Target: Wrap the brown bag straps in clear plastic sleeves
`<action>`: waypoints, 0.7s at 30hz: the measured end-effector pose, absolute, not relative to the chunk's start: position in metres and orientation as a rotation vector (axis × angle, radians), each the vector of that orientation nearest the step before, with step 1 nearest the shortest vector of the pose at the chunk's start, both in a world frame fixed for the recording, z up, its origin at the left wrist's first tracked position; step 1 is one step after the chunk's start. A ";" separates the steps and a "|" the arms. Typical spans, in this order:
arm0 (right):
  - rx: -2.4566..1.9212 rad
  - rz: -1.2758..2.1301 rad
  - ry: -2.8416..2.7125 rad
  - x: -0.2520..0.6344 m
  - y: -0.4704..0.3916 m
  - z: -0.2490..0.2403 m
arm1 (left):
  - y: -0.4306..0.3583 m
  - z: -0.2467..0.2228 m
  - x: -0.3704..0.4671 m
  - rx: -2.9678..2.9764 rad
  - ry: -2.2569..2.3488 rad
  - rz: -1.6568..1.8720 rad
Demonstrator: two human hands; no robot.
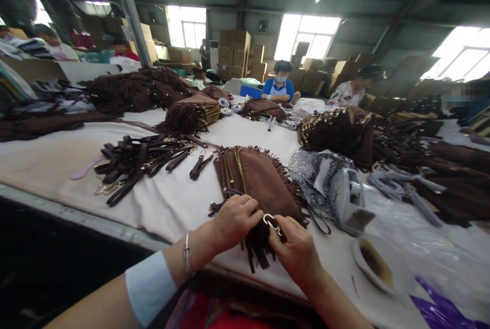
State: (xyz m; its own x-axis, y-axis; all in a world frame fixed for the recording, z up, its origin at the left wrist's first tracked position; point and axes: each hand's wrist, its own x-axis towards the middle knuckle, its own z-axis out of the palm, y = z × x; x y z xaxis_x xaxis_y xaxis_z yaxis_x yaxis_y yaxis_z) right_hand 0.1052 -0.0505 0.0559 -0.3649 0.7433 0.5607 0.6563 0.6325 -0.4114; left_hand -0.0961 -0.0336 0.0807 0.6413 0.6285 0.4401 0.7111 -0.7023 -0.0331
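Observation:
A stack of brown fringed pouches with gold zippers lies on the cloth-covered table in front of me. My left hand is closed at the near left corner of the stack, its fingertips pinched; what they grip is hidden. My right hand pinches a gold metal clasp with a dark strap, just right of my left fingertips. Brown fringe hangs below both hands. To the left lies a pile of dark wrist straps with gold clasps.
Right of the stack stand a silver patterned bag, a tape dispenser and a dish with dark residue. More brown pouches lie behind. A person in blue sits across the table; others sit farther off.

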 end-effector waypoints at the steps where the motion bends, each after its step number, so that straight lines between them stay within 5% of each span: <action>1: -1.090 0.156 -2.105 0.105 -0.050 0.056 | -0.031 0.082 -0.097 -2.673 -1.071 -0.597; 21: -1.048 -0.062 -2.094 0.088 -0.030 0.045 | -0.025 0.066 -0.098 -2.795 -1.130 -1.185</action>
